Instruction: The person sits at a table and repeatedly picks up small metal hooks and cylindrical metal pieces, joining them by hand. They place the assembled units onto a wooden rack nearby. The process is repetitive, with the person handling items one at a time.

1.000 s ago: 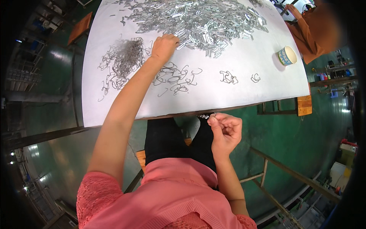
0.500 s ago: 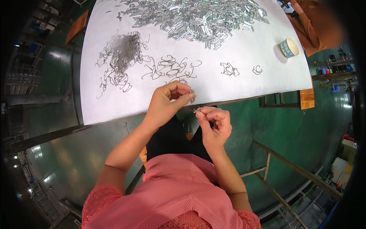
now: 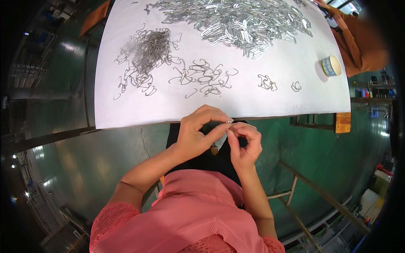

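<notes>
Left hand [image 3: 195, 135] and right hand [image 3: 244, 142] meet just below the table's [image 3: 126, 111] near edge, fingertips pinched together on a small metal clip [image 3: 229, 121]. Loose wire hooks [image 3: 202, 78] lie near that edge; paper cup [image 3: 331, 65] at right edge.

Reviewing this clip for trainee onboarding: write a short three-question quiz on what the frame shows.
1. True or false: both hands meet in front of the table's near edge, off the tabletop.
2. The paper cup stands: A) by the dark wire hooks B) near the table's right edge C) on the floor.
3. Which heap lies farthest from the person?

Key
1. True: left hand and right hand pinch a small metal piece, clear of the white table.
2. B: paper cup.
3. The shiny clip pile, beyond the wire hooks.
</notes>
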A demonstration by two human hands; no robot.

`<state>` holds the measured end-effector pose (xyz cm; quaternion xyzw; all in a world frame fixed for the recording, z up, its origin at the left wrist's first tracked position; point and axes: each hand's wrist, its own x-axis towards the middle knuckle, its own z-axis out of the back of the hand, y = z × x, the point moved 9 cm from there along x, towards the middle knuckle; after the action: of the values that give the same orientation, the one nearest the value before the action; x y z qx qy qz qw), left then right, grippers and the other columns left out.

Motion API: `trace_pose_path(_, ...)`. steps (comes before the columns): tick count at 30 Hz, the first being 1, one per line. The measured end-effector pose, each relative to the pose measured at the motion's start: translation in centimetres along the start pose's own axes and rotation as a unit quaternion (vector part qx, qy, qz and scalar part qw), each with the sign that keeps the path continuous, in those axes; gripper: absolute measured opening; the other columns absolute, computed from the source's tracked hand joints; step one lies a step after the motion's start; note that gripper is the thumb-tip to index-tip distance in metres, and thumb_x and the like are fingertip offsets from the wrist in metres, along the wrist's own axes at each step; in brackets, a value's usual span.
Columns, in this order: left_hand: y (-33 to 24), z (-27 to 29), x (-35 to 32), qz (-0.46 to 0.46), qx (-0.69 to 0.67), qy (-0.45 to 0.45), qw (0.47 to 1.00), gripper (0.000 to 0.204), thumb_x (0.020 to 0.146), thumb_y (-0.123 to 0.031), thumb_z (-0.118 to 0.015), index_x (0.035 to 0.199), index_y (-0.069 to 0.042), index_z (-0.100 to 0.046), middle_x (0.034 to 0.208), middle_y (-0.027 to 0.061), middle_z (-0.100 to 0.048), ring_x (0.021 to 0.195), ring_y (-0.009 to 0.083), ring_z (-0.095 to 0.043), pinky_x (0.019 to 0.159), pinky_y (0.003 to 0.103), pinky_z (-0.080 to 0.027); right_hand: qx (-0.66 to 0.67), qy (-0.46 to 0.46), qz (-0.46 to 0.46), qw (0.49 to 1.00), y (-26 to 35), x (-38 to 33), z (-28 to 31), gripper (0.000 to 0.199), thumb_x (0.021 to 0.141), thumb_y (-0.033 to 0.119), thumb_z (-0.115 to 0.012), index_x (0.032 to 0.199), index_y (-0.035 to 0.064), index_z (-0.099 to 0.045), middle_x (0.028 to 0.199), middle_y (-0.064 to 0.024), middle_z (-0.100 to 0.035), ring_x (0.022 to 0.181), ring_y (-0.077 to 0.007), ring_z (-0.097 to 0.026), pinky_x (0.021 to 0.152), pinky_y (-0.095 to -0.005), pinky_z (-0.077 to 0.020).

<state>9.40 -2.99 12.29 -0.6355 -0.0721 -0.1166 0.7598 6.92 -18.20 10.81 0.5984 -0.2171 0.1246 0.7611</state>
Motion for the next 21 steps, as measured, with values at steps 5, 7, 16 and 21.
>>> trace_pose_path(5, 1.9, 0.1, -1.5, -0.028, -0.041, 0.017, 0.999, 0.014, 0.077, -0.004, -0.074, 0.089, -0.006, -0.068, 0.088, 0.0041, -0.069, 0.084, 0.0200, -0.064, 0.086, 0.034, -0.047, -0.056, 0.028, -0.073, 0.995, -2.4, 2.8, 0.9, 0.017, 0.087, 0.002, -0.059, 0.104, 0.0017, -0.056, 0.103, -0.0132, -0.059, 0.087, -0.0199, -0.058, 0.063, -0.0274, -0.0483)
trace_pose_path(7, 3.6, -0.2, -1.7, -0.033, -0.043, 0.040, 0.998, 0.013, 0.078, -0.002, -0.072, 0.090, -0.006, -0.067, 0.089, 0.0044, -0.069, 0.087, 0.0202, -0.064, 0.091, 0.038, -0.045, -0.113, 0.089, -0.038, 0.989, -2.6, 5.5, -1.6, 0.017, 0.087, -0.001, -0.057, 0.104, 0.0031, -0.058, 0.104, -0.0125, -0.059, 0.087, -0.0234, -0.059, 0.065, -0.0311, -0.0493)
trace_pose_path(16, 8.0, -0.7, -2.3, -0.021, -0.060, 0.096, 0.993, 0.011, 0.081, -0.009, -0.071, 0.090, -0.009, -0.065, 0.087, 0.0026, -0.067, 0.087, 0.0215, -0.062, 0.108, 0.045, -0.035, -0.264, 0.305, 0.154, 0.902, -5.9, 9.8, -16.2, 0.053, 0.063, -0.011, -0.057, 0.111, 0.0123, -0.065, 0.119, -0.0061, -0.053, 0.115, -0.0270, -0.047, 0.084, -0.0402, -0.0428)
trace_pose_path(21, 8.3, -0.8, -2.2, -0.032, -0.072, 0.100, 0.992, 0.012, 0.080, -0.008, -0.071, 0.091, -0.009, -0.066, 0.087, 0.0016, -0.067, 0.089, 0.0193, -0.063, 0.105, 0.047, -0.037, -0.260, 0.338, 0.188, 0.885, -6.1, 10.4, -20.1, 0.051, 0.067, -0.009, -0.056, 0.112, 0.0126, -0.065, 0.119, -0.0059, -0.054, 0.113, -0.0263, -0.048, 0.083, -0.0418, -0.0416)
